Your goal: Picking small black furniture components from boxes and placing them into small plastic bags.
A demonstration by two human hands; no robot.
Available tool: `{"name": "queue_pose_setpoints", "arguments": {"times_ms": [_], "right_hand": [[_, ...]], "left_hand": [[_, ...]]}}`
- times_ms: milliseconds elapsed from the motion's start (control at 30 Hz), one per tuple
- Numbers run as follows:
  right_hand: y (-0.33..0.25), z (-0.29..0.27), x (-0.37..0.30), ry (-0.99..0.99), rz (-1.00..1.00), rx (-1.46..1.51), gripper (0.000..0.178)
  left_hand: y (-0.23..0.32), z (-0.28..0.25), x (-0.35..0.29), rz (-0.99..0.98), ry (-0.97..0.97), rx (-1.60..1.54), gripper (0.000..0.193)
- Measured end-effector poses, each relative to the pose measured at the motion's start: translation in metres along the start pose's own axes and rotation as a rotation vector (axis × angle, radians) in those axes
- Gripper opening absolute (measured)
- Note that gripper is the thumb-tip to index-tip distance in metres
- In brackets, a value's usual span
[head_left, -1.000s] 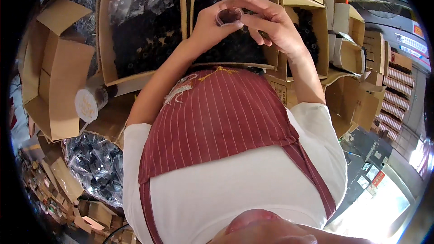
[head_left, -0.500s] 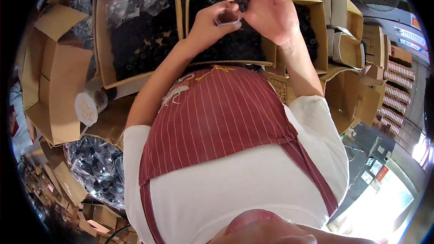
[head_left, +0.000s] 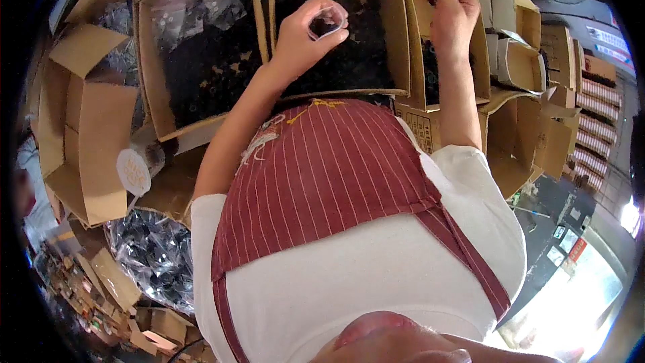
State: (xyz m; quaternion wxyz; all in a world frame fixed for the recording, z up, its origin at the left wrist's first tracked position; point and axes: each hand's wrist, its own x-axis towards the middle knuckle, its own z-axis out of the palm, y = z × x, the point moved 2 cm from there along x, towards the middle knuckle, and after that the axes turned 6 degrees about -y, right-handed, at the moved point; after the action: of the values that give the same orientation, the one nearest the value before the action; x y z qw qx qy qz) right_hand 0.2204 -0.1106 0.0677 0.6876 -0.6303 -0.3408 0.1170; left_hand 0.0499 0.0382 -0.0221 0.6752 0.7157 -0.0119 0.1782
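Note:
My left hand (head_left: 306, 37) is wrapped round a small clear plastic bag (head_left: 328, 21), its mouth facing up and dark contents showing inside. Below it stands a cardboard box (head_left: 399, 40) of small black parts (head_left: 363, 60), too small to name. Over the narrower cardboard box (head_left: 416, 87) on the right is my right hand (head_left: 455, 13), its fingers stretched out and partly apart. I see nothing held in it. Some black parts (head_left: 430, 60) lie in that box below the wrist.
On the left, another box (head_left: 156, 87) holds black parts and clear bags (head_left: 201, 13). A round white fan (head_left: 133, 172) hangs beside my left arm. Smaller open boxes (head_left: 521, 60) stack at the right. A large clear bag of dark pieces (head_left: 154, 255) sits at lower left.
My right hand has moved away from the bag, rightward over the narrower box. My left hand still grips the bag and has shifted slightly left.

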Motion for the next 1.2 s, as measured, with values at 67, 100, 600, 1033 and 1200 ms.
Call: {"name": "queue_pose_setpoints", "arguments": {"times_ms": [67, 100, 600, 1033, 1200], "right_hand": [[0.038, -0.063, 0.006, 0.109, -0.065, -0.136, 0.016], [0.07, -0.09, 0.007, 0.099, 0.088, -0.348, 0.02], [0.178, -0.12, -0.056, -0.67, 0.235, -1.119, 0.048], [0.116, -0.124, -0.072, -0.953, 0.264, -0.815, 0.067], [0.094, -0.138, -0.067, -0.712, 0.871, -0.469, 0.046]], "left_hand": [[0.008, 0.002, 0.005, 0.018, 0.022, 0.03, 0.019], [0.009, 0.003, 0.004, 0.023, 0.015, 0.029, 0.019], [-0.002, 0.01, 0.002, -0.147, -0.041, -0.066, 0.018], [0.0, 0.01, 0.0, -0.174, -0.01, -0.021, 0.013], [-0.002, 0.007, 0.002, -0.197, 0.02, -0.015, 0.013]]}}
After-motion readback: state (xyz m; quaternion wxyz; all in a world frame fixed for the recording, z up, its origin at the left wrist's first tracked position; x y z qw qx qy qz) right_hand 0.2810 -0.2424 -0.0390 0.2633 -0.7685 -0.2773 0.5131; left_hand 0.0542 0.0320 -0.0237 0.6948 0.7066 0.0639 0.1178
